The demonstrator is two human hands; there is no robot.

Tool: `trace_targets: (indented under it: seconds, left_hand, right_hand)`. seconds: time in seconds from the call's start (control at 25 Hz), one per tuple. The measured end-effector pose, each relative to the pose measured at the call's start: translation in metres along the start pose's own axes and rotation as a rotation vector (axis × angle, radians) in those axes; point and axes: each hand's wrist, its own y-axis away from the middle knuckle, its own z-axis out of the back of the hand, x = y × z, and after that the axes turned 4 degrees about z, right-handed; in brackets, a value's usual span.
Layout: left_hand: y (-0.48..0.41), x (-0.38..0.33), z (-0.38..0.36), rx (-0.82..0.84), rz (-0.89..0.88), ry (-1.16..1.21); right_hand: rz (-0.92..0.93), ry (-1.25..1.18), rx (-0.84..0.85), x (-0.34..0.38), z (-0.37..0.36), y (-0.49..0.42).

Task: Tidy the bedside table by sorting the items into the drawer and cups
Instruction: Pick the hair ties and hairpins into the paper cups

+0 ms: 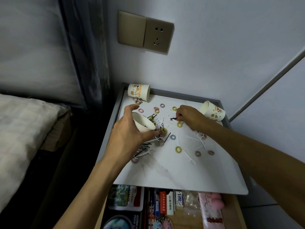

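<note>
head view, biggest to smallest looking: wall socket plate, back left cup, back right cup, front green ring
1. wall socket plate
2. back left cup and back right cup: look about alike, not ranked
3. front green ring

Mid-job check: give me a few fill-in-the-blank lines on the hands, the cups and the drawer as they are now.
The left hand grips a tilted paper ____.
The right hand pinches a ____ hairpin.
The printed cup at the back left corner lies on its ____.
The drawer under the table top stands ____.
Missing words: cup; black; side; open.
</note>
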Motion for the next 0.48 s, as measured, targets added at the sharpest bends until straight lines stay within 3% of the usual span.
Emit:
trace_targets:
  seconds: [0.2, 0.36, 0.48]
  left_hand:
    - [0.0, 0.0, -0.001, 0.018, 0.008, -0.016]
    - [0.002, -0.002, -0.003, 0.035, 0.016, -0.016]
    - [0.002, -0.002, -0.004, 0.042, 0.0, -0.015]
  right_hand:
    - [-0.031, 0.268, -0.075, -0.001, 0.021, 0.014]
    - [-0.005, 0.321, -0.104, 0.001, 0.041, 0.011]
    - [0.012, 0.054, -0.177, 0.034, 0.066, 0.012]
